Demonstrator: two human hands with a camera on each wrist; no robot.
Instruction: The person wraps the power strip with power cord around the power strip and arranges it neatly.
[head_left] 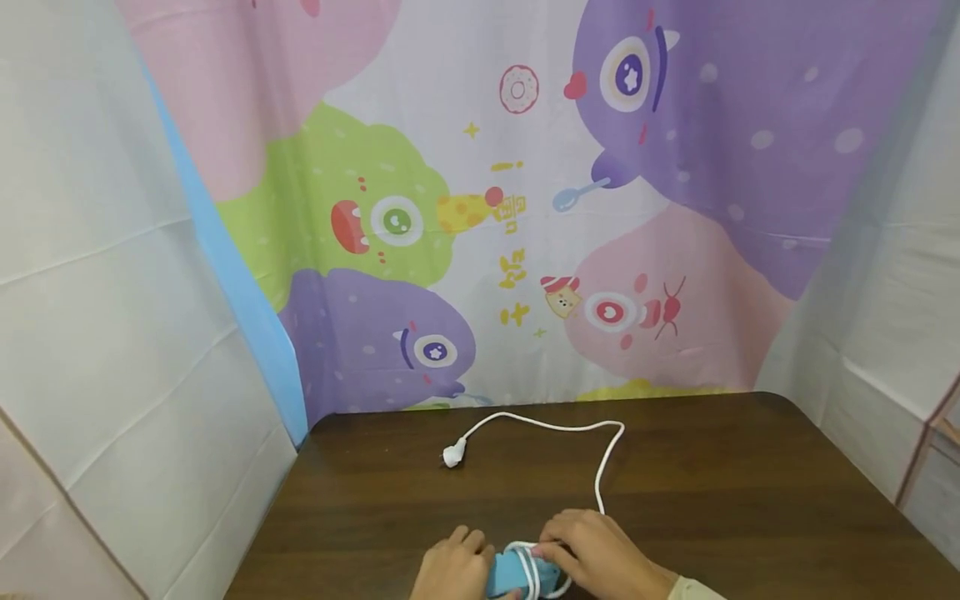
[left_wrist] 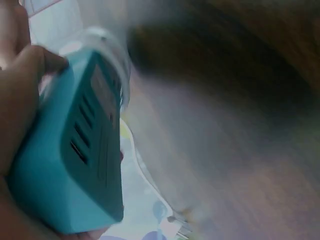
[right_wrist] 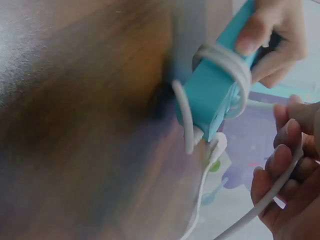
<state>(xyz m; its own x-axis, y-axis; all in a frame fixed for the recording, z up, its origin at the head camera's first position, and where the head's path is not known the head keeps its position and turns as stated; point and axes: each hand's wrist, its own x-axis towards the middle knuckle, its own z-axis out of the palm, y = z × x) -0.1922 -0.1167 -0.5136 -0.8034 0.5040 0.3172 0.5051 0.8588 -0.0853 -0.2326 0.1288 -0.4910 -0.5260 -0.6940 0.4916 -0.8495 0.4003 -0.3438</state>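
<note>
A teal power strip [head_left: 507,575] with several slots in one face is near the table's front edge, with loops of its white cord [head_left: 528,567] around it. My left hand [head_left: 454,567] grips its body; the left wrist view shows the power strip's slotted face [left_wrist: 87,130] close up. In the right wrist view, the right hand [right_wrist: 295,175] has its fingers curled on the cord [right_wrist: 265,202] beside the power strip [right_wrist: 212,85]. From the right hand [head_left: 600,554], the cord's free length runs up the table to a white plug [head_left: 453,454].
The dark wooden table [head_left: 360,492] lies under the hands. Behind it hangs a curtain [head_left: 525,358] printed with cartoon monsters, and pale fabric walls [head_left: 135,333] stand at both sides.
</note>
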